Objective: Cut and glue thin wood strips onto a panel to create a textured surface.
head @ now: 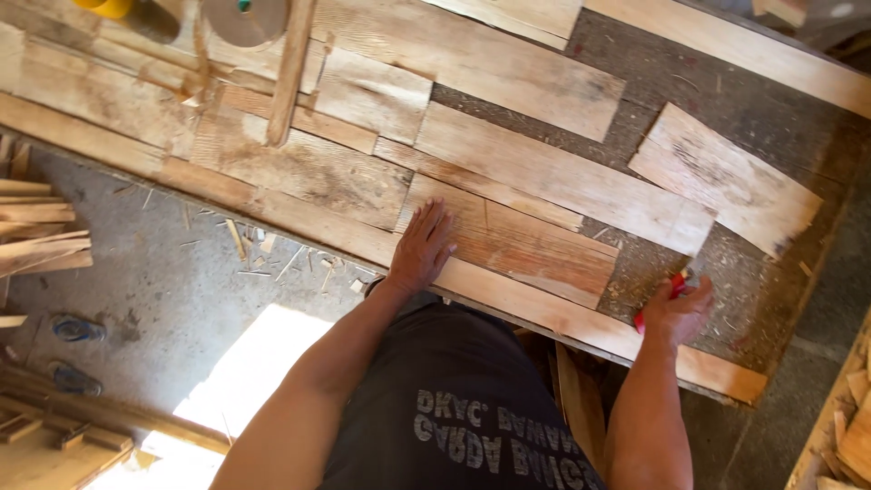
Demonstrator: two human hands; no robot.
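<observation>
Left hand (421, 247) flat, fingers spread, pressing rough-sawn reddish plank (531, 249); right hand (676, 313) closed around red marking tool (673, 289) on gritty workbench (771, 299).

The red tool (673, 289) in the grip of the right hand (676, 315) is mostly hidden by the fingers, so only two small red parts show and its kind cannot be told. At the top edge, the yellow object (104, 7) and the round grey disc (243, 18) are cut off, and the long table (581, 322) runs out of view at the upper left. The wood scraps (41, 227) at the left edge and the pieces (848, 426) at the lower right corner are also cut, and the two dark items (74, 328) on the floor are too small to tell.
</observation>
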